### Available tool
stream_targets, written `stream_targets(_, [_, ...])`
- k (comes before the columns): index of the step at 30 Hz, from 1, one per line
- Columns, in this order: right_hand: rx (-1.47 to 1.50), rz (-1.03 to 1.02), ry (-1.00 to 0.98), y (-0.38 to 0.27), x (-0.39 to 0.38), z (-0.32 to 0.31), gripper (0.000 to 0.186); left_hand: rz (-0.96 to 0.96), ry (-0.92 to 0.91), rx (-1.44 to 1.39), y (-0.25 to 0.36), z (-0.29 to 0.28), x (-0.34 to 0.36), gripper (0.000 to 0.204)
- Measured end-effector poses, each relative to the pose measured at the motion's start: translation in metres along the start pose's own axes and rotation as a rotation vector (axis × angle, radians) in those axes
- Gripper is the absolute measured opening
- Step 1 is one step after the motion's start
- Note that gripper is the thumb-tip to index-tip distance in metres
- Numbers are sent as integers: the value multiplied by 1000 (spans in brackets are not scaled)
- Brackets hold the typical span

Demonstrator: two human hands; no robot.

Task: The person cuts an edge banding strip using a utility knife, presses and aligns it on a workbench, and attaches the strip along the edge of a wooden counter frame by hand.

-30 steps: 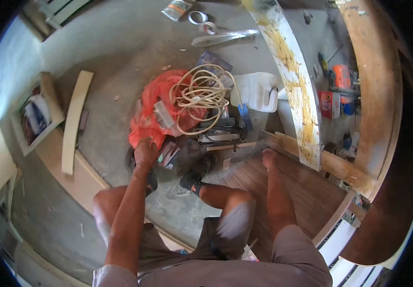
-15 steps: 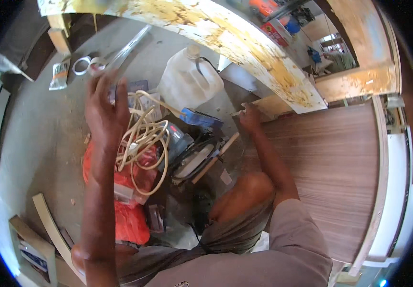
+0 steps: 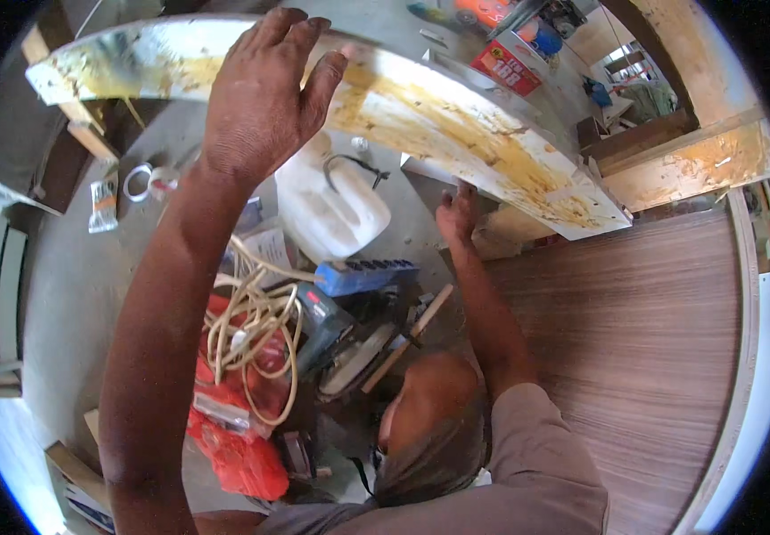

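Observation:
A long white board (image 3: pixel 456 134) smeared with yellow glue arcs across the top of the head view. My left hand (image 3: pixel 260 98) is raised with fingers spread and lies flat against the board's upper left part. My right hand (image 3: pixel 458 214) reaches under the board's lower edge and touches it from below, fingers partly hidden. Below my arms lie a white plastic jerrycan (image 3: pixel 331 209), a blue power strip (image 3: pixel 362 275), a coil of cream cable (image 3: pixel 255 330) and a circular saw (image 3: pixel 349 352).
A red plastic bag (image 3: pixel 242 446) lies under the cable. A wood-grain panel (image 3: pixel 634 357) covers the floor at right. Tape rolls (image 3: pixel 148 183) sit at left on the concrete. Timber pieces (image 3: pixel 688 160) and a red box (image 3: pixel 505 67) are at the top right.
My left hand rose from the orange bag and cable up to the glue-stained board. The view swung so the board now spans the top; my right hand moved to its lower edge.

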State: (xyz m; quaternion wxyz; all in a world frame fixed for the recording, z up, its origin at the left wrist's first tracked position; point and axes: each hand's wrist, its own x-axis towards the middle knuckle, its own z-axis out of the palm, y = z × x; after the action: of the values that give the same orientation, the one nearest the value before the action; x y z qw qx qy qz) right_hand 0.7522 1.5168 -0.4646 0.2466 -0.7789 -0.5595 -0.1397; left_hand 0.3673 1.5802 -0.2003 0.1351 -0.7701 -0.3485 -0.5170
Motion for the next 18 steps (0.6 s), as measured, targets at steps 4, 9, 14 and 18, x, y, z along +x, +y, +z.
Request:
stream_targets(4, [38,141,-176,20,19,41,49,6,-58,72,-11,46,24,32])
stream_targets(9, [794,-39,240,79,78,132,63,-42,63,154,-13,76,20,27])
stream_targets(14, [37,101,310,102,137,113,61,-73,61,184,-18,84,19,31])
stream_targets(18, [-130,-139,19,56,142,70,51,-55,107,147,-21,87,18,33])
